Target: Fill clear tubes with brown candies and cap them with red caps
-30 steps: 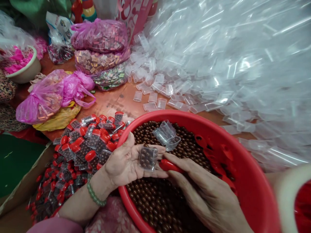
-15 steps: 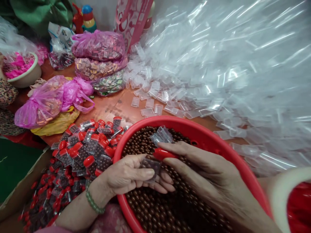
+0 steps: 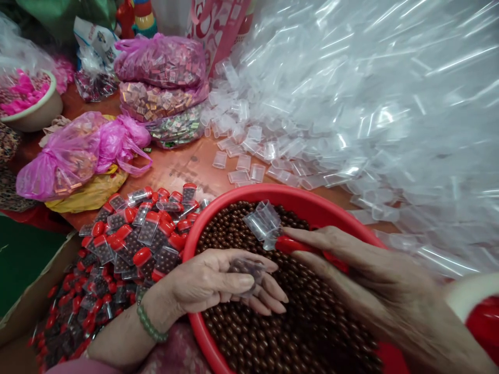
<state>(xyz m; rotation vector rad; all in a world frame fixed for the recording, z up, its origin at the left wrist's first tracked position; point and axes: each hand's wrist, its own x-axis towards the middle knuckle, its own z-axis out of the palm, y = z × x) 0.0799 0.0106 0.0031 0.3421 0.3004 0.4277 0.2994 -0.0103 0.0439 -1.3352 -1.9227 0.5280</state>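
My left hand (image 3: 218,280), palm up with a green bead bracelet at the wrist, holds a small clear container (image 3: 247,272) with brown balls inside, under the thumb. My right hand (image 3: 351,265) pinches a red cap (image 3: 294,245) between thumb and fingers, to the right of the container and apart from it. Both hands are over a red basin (image 3: 273,192) of shiny brown balls (image 3: 249,332). Some clear tubes (image 3: 263,221) lie on the balls near the right fingertips.
Red-capped filled containers (image 3: 156,234) are heaped at the left in a box (image 3: 35,291). Clear tubes (image 3: 370,104) pile up behind and right. Pink bags (image 3: 167,62) stand at the back left. A white bowl (image 3: 35,114) is far left, another white rim (image 3: 463,291) at right.
My right hand has moved right with the red cap, away from the container in my left hand. The left fingers have spread a little and the container is tilted differently. The view has shifted slightly.
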